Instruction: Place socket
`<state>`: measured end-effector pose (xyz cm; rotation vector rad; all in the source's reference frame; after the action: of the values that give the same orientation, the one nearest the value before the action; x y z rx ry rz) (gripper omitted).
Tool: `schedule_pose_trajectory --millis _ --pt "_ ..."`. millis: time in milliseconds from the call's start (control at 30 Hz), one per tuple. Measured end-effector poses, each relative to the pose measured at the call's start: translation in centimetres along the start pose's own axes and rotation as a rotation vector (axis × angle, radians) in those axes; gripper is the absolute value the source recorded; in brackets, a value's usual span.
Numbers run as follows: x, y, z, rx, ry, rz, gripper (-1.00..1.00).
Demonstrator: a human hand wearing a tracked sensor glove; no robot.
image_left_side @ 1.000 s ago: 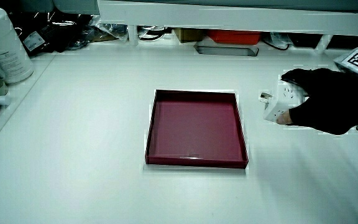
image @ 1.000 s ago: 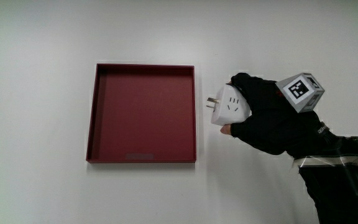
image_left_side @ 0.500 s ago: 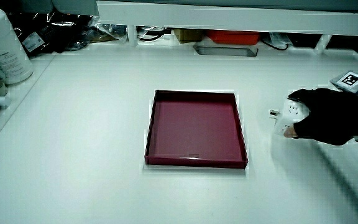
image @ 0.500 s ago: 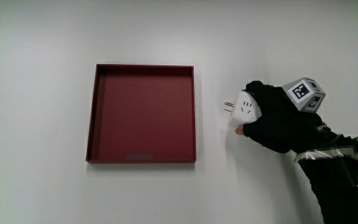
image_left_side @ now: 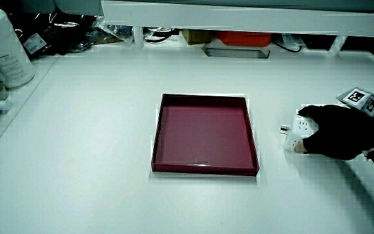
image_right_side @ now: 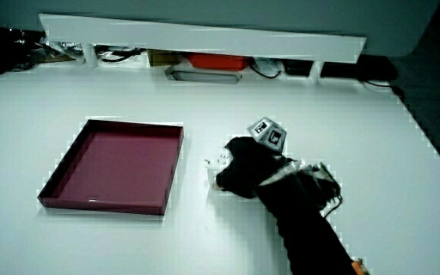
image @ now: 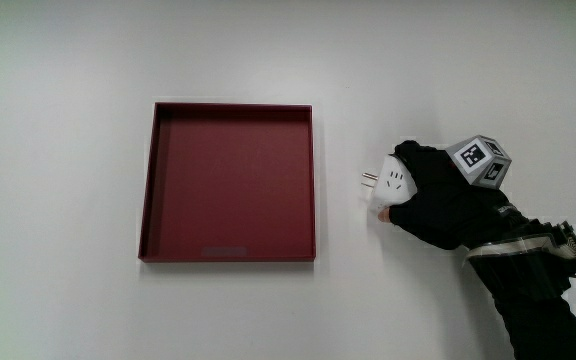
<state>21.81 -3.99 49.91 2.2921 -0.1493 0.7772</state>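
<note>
On your table (image: 68,60), the empty dark red tray (image: 315,180) comes first, then just beside it at its three o'clock the white socket (image: 390,184) rests on the bare surface, prongs toward the tray, with your grip (image: 438,195) wrapped around it.

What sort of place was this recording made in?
Probably a lab or workshop bench: a plain white table, a low partition with cables and clutter under it, and a patterned tracking cube on the gloved hand.
</note>
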Motion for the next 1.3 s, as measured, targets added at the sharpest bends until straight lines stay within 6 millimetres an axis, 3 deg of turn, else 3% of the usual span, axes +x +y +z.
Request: schedule_pose_trajectory --millis 333,933,1133,1300 --pt "0.8 0.3 -0.4 -0.027 0.021 -0.016 0.00" --pt "1.5 0.0 -0.2 -0.084 0.098 -0.019 -0.58" --pt "-0.4 -1.3 1.0 -0.075 -0.017 -0.013 -0.77" --pt "-3.3 -3.9 2.2 -0.089 -0.133 0.000 -0.94"
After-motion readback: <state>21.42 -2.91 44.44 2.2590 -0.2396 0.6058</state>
